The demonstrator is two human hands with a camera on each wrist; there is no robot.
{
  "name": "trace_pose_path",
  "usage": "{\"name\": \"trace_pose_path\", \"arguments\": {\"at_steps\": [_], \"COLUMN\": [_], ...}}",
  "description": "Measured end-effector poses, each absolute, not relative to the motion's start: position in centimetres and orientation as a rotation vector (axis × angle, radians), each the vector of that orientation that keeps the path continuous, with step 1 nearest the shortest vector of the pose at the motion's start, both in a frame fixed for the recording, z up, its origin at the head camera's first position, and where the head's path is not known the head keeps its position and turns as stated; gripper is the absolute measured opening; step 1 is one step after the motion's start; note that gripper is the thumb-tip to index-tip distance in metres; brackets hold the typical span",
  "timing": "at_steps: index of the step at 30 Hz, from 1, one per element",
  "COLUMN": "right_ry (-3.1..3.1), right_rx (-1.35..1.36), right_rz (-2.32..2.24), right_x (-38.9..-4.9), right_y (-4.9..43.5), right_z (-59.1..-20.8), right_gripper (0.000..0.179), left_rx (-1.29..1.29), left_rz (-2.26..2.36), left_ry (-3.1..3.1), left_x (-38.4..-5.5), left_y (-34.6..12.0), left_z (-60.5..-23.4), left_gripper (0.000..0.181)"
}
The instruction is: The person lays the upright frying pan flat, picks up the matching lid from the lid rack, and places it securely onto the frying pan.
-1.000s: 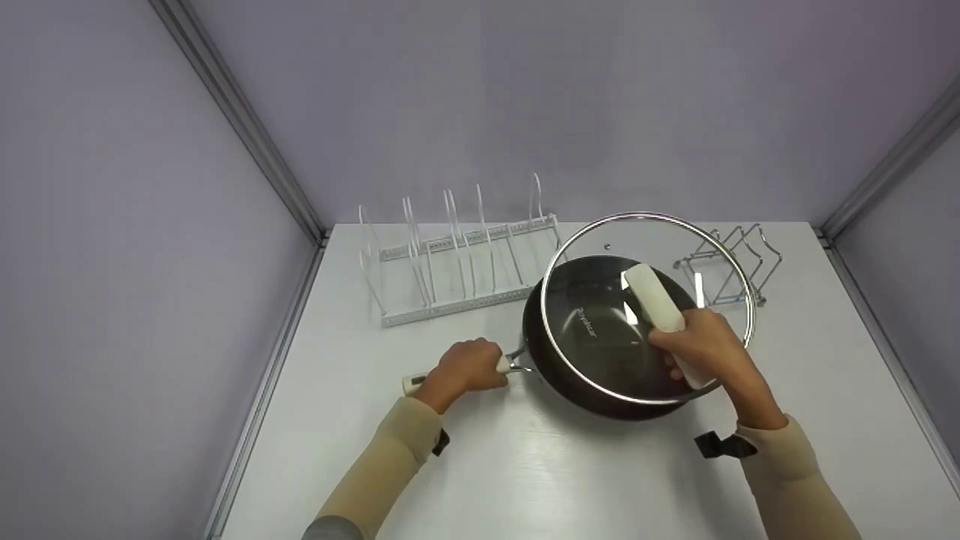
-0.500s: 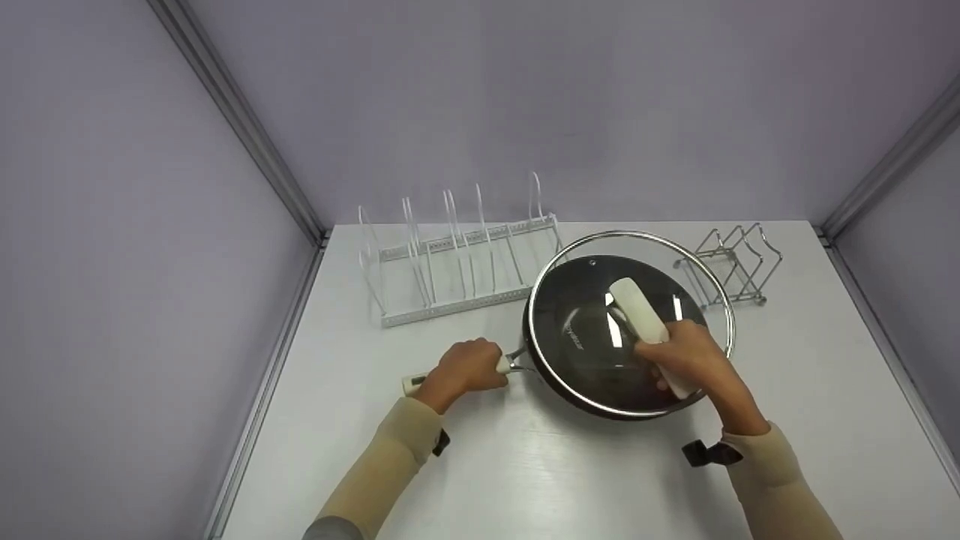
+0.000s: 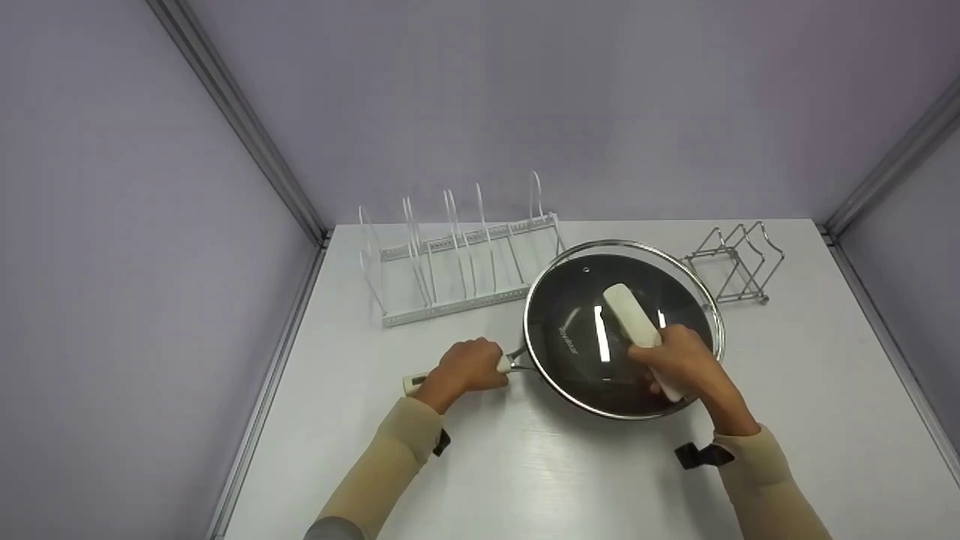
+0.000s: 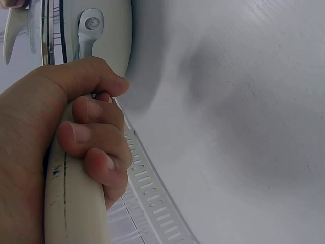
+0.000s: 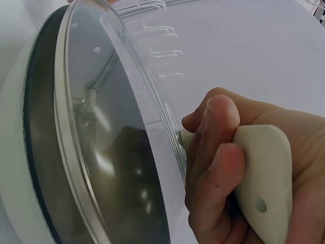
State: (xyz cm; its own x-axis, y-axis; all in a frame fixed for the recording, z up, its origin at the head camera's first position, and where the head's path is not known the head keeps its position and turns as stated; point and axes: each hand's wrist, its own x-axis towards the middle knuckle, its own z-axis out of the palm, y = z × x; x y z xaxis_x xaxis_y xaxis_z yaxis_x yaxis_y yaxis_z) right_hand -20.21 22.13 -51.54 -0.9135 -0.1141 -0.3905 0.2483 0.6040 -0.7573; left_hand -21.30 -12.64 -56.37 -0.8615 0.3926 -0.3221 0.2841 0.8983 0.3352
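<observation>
In the head view, my left hand [image 3: 471,365] holds the long cream handle [image 4: 76,203] of a frying pan [image 4: 114,43]. The left wrist view shows the fingers wrapped round that handle just behind its metal bracket [image 4: 90,33]. My right hand [image 3: 681,361] grips the bar-shaped cream handle [image 3: 628,311] of a round glass lid [image 3: 574,382] with a metal rim. This lid covers the pan's dark inside in the head view. From the right wrist, a strip of dark pan wall [image 5: 43,152] shows between the lid rim [image 5: 62,107] and the pan's edge.
Behind the left hand stands a white wire rack [image 3: 450,308] with upright loops. A smaller chrome wire rack [image 3: 739,300] is at the back right, close to the lid. Walls enclose the white table [image 3: 525,487] at the back and sides.
My right hand has brought the lid left and toward me, from overhanging the pan's right side to lying over its opening. The left hand and the pan have stayed put.
</observation>
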Motion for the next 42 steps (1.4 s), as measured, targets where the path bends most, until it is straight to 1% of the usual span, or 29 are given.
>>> {"name": "trace_pose_path", "arguments": {"at_steps": [15,20,28,42], "right_ry": [2.376,2.359,2.322,2.303], "right_rx": [0.138,0.135,0.135,0.149], "right_rz": [-1.256,-1.275,-1.305,-1.307], "right_x": [-20.6,-20.8,-21.1,-20.9], "right_y": [22.1,22.1,22.2,22.2], "right_z": [-53.0,-53.3,-53.6,-53.5], "right_gripper": [0.032,0.034,0.043,0.045], "left_rx": [0.504,0.511,0.492,0.496], "left_rz": [0.371,0.363,0.346,0.351], "left_ry": [2.693,2.69,2.681,2.678], "left_x": [-21.2,-21.3,-21.5,-21.7], "left_y": [-12.7,-12.7,-12.7,-12.8], "left_z": [-56.4,-56.5,-56.6,-56.6], "left_gripper": [0.033,0.034,0.034,0.036]}}
